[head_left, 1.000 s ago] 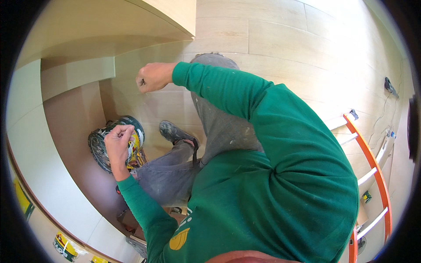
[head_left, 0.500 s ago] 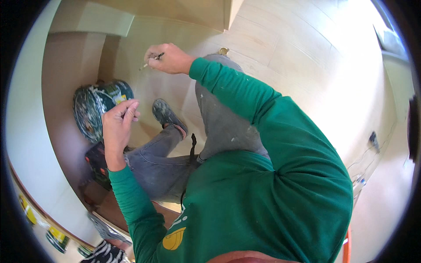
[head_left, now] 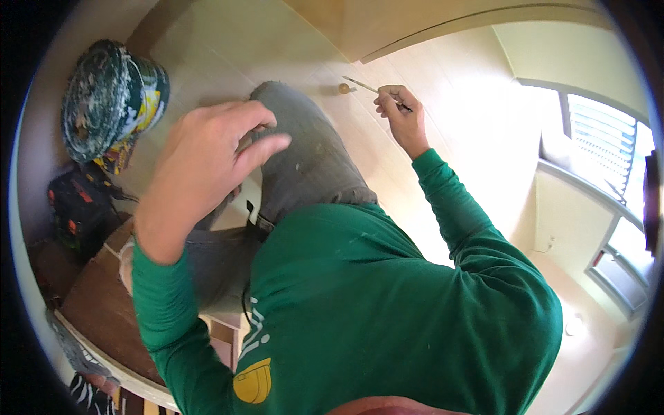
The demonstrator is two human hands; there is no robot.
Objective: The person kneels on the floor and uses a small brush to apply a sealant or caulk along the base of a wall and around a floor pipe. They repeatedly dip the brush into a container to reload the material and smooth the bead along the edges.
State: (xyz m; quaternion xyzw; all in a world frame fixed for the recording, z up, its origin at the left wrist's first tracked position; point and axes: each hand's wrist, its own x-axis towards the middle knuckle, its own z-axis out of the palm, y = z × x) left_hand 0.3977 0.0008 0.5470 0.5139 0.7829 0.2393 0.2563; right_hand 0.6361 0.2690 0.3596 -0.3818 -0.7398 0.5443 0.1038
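My left hand (head_left: 200, 159) is raised near the camera at the left, fingers curled loosely and thumb apart, with nothing visible between them. My right hand (head_left: 401, 117) is farther off at centre right, closed on a thin pale tool (head_left: 363, 84) like a narrow stick or blade. Its tip points left, near a small tan round object (head_left: 344, 89), seen against the light tiled floor (head_left: 443, 90). My bent leg in grey trousers (head_left: 297, 145) lies between the hands.
A paint-smeared dark green bucket (head_left: 97, 100) and a black-and-red item (head_left: 79, 211) are at the left, with a brown board (head_left: 104, 318) below them. A wooden cabinet edge (head_left: 484, 17) runs along the top. A bright window (head_left: 598, 138) is at the right.
The view has swung, bringing the window in. My right hand has moved rightward with the thin tool. My left hand has come closer to the camera, its pinched fingers loosening.
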